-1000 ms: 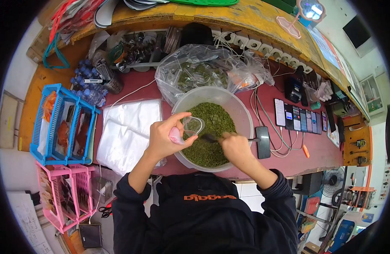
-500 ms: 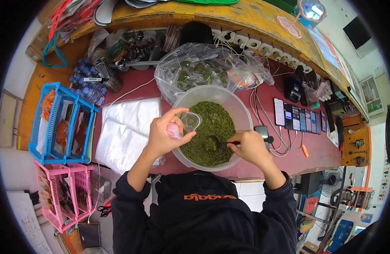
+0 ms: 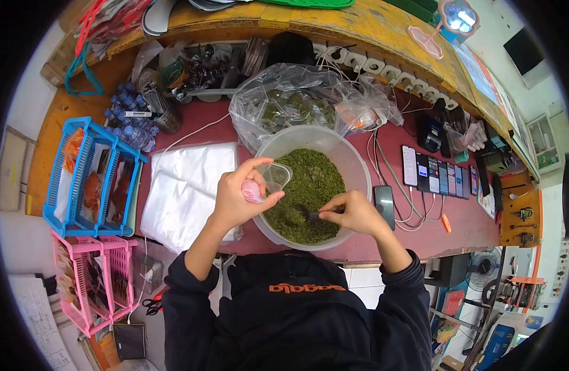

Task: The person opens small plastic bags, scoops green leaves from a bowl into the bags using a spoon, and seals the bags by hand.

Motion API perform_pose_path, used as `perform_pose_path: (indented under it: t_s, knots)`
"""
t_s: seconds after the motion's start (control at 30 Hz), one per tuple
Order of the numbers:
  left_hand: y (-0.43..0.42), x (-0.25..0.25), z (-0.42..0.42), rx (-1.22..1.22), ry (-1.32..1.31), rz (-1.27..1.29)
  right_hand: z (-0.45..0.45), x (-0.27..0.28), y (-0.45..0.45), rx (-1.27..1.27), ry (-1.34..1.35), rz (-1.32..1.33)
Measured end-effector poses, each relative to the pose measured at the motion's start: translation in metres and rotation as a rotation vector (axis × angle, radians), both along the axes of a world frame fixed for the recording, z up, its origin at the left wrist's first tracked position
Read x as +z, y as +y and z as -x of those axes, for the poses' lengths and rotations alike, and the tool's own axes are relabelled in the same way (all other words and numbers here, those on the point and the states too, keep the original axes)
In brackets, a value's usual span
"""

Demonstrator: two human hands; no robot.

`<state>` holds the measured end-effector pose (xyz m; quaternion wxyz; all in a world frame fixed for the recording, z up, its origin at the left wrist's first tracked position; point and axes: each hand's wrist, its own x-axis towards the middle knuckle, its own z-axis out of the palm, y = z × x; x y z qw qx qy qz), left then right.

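Note:
A large translucent tub [image 3: 360, 162] holds chopped dry green leaves [image 3: 312, 166]. At its left rim, my left hand [image 3: 230, 196] is closed around a small clear plastic pouch [image 3: 277, 177] with a pink printed label, its mouth held wide towards the tub. Over the tub's right side, my right hand [image 3: 354, 213] pinches the handle of a dark spoon [image 3: 307, 214]. The spoon's bowl sits down in the leaves, partly covered by them.
A big clear bag [image 3: 284, 108] of similar leaves lies behind the tub. White plastic bags [image 3: 184, 195] are stacked on the left, near a blue basket [image 3: 93, 179] and a pink basket [image 3: 93, 278]. Several phones [image 3: 442, 176] and cables lie right; a black phone [image 3: 384, 206] is close to my right hand.
My right hand has shifted a little left and down, pushing the spoon deeper into the leaves. My left hand holds the pouch in nearly the same place.

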<state>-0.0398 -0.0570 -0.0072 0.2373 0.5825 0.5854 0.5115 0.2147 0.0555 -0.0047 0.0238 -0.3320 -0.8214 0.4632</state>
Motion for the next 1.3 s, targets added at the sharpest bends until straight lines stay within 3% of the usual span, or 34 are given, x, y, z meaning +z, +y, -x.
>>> perform_pose_path:
  t_s: [0.2,0.27,0.37,0.6,0.67,0.83,1.07,1.3]
  knots:
    - [0.003,-0.002,0.000,0.004,0.027,0.007,-0.003,0.010,0.002,-0.117,-0.024,-0.106]
    - [0.003,0.000,-0.003,0.001,0.028,0.006,0.006,-0.007,-0.006,-0.066,-0.014,-0.500]
    - [0.004,0.002,-0.005,-0.007,0.017,0.013,0.030,-0.030,-0.031,0.022,-0.247,-0.618]
    - [-0.001,0.000,0.002,0.024,0.024,0.004,0.030,-0.024,-0.020,0.089,-0.003,-0.470]
    - [-0.003,-0.002,0.004,0.018,0.019,0.005,0.019,-0.017,-0.009,-0.055,0.072,-0.357]
    - [0.001,-0.003,0.000,0.019,0.022,0.032,0.001,0.003,-0.004,-0.147,-0.056,-0.501]
    - [0.009,-0.007,-0.010,0.028,0.139,0.074,-0.011,0.039,-0.006,-0.197,-0.016,-0.337]
    - [0.013,-0.003,-0.026,0.009,0.231,0.122,-0.005,0.064,-0.019,-0.314,0.186,-0.641]
